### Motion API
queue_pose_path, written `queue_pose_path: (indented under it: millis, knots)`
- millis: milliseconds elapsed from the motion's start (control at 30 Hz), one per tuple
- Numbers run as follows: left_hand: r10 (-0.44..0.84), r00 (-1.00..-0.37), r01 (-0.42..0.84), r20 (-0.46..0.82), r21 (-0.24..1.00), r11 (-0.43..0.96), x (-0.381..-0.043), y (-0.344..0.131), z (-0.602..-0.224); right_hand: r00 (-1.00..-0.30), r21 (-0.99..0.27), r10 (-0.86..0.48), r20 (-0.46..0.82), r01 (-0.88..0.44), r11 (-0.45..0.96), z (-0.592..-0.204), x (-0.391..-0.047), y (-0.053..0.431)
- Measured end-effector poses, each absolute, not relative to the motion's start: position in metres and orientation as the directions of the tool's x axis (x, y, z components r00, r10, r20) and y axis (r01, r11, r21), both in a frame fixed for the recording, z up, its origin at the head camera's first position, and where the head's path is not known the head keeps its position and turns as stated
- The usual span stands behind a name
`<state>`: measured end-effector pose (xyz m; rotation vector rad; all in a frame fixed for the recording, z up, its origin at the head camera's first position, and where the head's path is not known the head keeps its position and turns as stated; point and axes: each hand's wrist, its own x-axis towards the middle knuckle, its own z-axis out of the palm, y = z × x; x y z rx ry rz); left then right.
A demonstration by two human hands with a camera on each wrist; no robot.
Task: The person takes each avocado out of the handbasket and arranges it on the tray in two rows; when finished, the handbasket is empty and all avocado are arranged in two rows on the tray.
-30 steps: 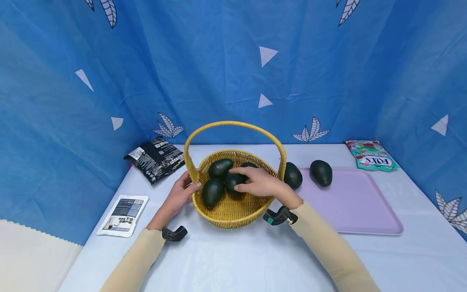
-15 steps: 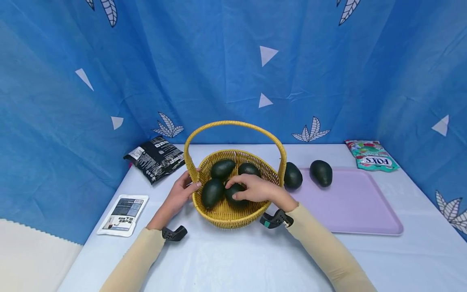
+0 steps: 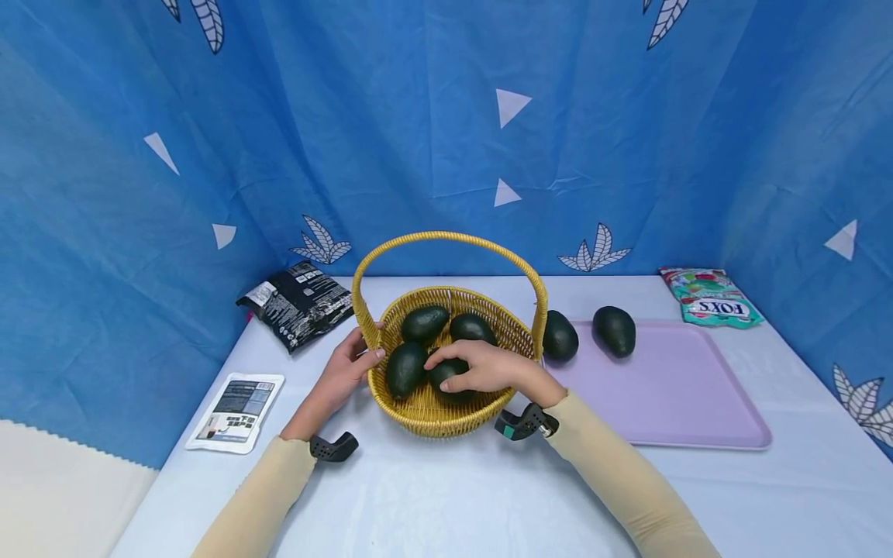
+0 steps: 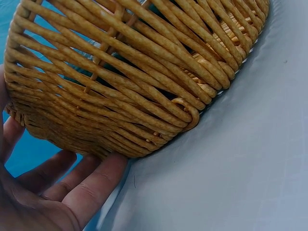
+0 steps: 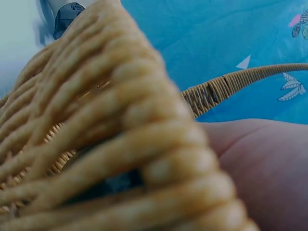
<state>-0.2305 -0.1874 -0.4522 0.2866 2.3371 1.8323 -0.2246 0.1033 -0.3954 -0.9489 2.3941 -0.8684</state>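
Observation:
A yellow wicker basket (image 3: 436,427) with a tall arched handle stands mid-table. My left hand (image 3: 346,364) grips its left side, thumb over the rim by the handle's foot. In the left wrist view, the fingers (image 4: 96,187) lie against the outer weave. My right hand (image 3: 484,366) reaches inside over the right rim, fingers and thumb curled round a dark green avocado (image 3: 446,373) at the front. Around that one lie more avocados: one at the left (image 3: 407,370), one back left (image 3: 425,323), one back right (image 3: 473,328). In the right wrist view, basket weave (image 5: 120,106) hides my fingers.
Right of the basket is a lilac tray (image 3: 691,387). One avocado (image 3: 614,332) lies at its back left, another avocado (image 3: 560,337) beside the basket. A green-red Fox's bag (image 3: 711,298) sits behind the tray. A black packet (image 3: 300,302) and a white pouch (image 3: 237,412) lie left.
My right hand has moved a little toward me and lower in the basket, with the front avocado. The back-right avocado shows more fully now. My left hand has stayed in place.

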Motion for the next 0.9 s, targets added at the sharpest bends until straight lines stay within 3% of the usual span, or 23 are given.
queue_pose_path:
  millis: [367,900]
  knots:
    - [0.244,-0.970,0.044,-0.015,0.971,0.234,-0.231,-0.190,-0.454,-0.640,-0.680,-0.757,-0.131,-0.498,0.538,-0.396,-0.226,0.106]
    - [0.251,-0.967,0.093,0.041,0.975,0.200,-0.231,-0.187,-0.453,-0.645,-0.686,-0.758,-0.099,-0.507,0.521,-0.378,-0.220,0.120]
